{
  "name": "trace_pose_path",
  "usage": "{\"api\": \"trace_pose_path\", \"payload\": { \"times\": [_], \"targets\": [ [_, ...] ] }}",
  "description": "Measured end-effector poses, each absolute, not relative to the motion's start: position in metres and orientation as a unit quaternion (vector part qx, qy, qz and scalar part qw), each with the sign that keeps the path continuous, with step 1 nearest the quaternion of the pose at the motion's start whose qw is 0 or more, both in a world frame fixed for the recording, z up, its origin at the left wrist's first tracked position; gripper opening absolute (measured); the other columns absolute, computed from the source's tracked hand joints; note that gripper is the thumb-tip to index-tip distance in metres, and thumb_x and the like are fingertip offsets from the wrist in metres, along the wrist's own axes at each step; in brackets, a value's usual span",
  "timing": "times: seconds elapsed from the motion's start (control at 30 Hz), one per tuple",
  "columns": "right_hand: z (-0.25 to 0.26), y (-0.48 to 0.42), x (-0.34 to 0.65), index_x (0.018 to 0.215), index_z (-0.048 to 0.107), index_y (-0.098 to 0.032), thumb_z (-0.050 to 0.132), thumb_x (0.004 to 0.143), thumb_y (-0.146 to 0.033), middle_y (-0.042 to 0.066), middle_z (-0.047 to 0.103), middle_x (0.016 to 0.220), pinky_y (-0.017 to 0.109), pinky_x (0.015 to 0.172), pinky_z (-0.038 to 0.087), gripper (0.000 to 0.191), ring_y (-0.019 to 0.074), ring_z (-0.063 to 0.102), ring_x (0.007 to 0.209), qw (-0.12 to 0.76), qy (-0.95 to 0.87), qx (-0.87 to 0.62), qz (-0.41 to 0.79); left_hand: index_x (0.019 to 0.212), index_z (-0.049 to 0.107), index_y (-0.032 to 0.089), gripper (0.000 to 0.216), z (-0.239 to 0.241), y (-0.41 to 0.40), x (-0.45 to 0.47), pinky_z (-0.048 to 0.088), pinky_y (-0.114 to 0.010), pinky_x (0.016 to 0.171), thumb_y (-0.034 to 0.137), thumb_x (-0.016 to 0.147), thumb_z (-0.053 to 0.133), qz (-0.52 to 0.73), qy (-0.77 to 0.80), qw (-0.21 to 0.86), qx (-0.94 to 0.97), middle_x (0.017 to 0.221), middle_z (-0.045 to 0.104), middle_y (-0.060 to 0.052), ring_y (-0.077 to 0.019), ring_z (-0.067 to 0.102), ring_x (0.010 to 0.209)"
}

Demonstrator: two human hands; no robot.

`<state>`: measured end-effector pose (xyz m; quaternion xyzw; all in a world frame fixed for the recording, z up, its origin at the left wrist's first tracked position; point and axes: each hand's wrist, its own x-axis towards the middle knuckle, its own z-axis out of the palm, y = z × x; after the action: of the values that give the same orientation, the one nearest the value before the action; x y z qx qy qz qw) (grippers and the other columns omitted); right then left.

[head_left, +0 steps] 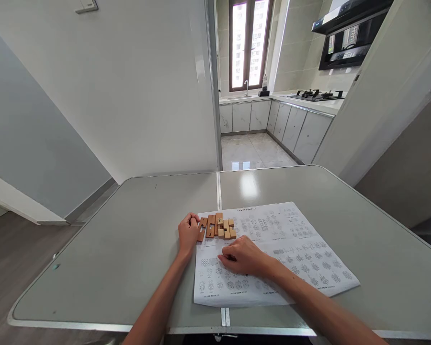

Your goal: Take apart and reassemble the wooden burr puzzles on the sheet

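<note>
Several notched wooden puzzle pieces, brown (210,226) and paler tan (226,229), lie side by side on the upper left part of a printed instruction sheet (273,287). At least two carry small dark marks. My left hand (188,233) rests at the sheet's left edge, closed with its fingers curled in, right beside the leftmost brown piece; whether it touches that piece I cannot tell. Lying over the sheet just below the pieces, my right hand (243,255) is closed, its thumb and forefinger pointing left, and no piece shows in it.
The sheet lies on a grey folding table (129,268) with a metal-lined centre seam (219,191). A small green bit (55,266) lies near the table's left edge. Beyond are a white wall panel (158,96) and a kitchen with a gas stove (316,95).
</note>
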<state>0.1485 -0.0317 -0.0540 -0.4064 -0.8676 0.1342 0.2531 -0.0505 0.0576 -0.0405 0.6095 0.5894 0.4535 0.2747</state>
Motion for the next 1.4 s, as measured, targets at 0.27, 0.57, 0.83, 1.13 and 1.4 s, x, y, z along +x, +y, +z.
{"api": "trace_pose_path", "payload": {
  "times": [0.27, 0.57, 0.83, 1.13, 1.4],
  "targets": [
    [-0.053, -0.033, 0.149, 0.055, 0.045, -0.018, 0.055, 0.095, -0.024, -0.004, 0.050, 0.048, 0.025, 0.053, 0.021, 0.041, 0.0081, 0.029, 0.046, 0.249, -0.870, -0.404, 0.134, 0.069, 0.054, 0.022, 0.021, -0.040, 0.057, -0.050, 0.032, -0.025, 0.055, 0.023, 0.085, 0.041, 0.454, 0.582, 0.274, 0.617, 0.060, 0.051, 0.004, -0.0138, 0.043, 0.054],
    [-0.053, -0.032, 0.148, 0.055, 0.044, -0.018, 0.056, 0.094, -0.023, -0.005, 0.049, 0.048, 0.025, 0.053, 0.021, 0.041, 0.0081, 0.028, 0.046, 0.254, -0.867, -0.407, 0.132, 0.073, 0.060, 0.021, 0.020, -0.040, 0.056, -0.049, 0.037, -0.024, 0.058, 0.021, 0.086, 0.044, 0.443, 0.579, 0.269, 0.630, 0.071, 0.062, 0.002, -0.0141, 0.050, 0.060],
    [-0.052, -0.034, 0.149, 0.055, 0.045, -0.018, 0.057, 0.094, -0.023, -0.005, 0.049, 0.048, 0.025, 0.054, 0.022, 0.041, 0.0080, 0.028, 0.046, 0.259, -0.865, -0.408, 0.134, 0.094, 0.065, 0.022, 0.018, -0.041, 0.054, -0.044, 0.047, -0.036, 0.091, 0.021, 0.091, 0.048, 0.390, 0.547, 0.166, 0.722, 0.103, 0.069, -0.007, -0.0249, 0.060, 0.103],
    [-0.048, -0.034, 0.148, 0.055, 0.049, -0.018, 0.058, 0.094, -0.021, -0.005, 0.050, 0.049, 0.026, 0.054, 0.022, 0.040, 0.0082, 0.029, 0.047, 0.248, -0.866, -0.413, 0.135, 0.105, 0.060, 0.021, 0.015, -0.046, 0.053, -0.045, 0.046, -0.043, 0.101, 0.020, 0.092, 0.053, 0.361, 0.534, 0.126, 0.754, 0.111, 0.066, -0.009, -0.0276, 0.060, 0.109],
    [-0.049, -0.034, 0.148, 0.055, 0.048, -0.018, 0.057, 0.093, -0.021, -0.004, 0.052, 0.050, 0.026, 0.054, 0.021, 0.039, 0.0084, 0.033, 0.047, 0.243, -0.868, -0.413, 0.132, 0.114, 0.057, 0.017, 0.031, -0.055, 0.054, -0.050, 0.044, -0.048, 0.098, 0.037, 0.091, 0.062, 0.304, 0.628, 0.010, 0.716, 0.118, 0.064, -0.014, -0.0336, 0.058, 0.113]
  ]
}}
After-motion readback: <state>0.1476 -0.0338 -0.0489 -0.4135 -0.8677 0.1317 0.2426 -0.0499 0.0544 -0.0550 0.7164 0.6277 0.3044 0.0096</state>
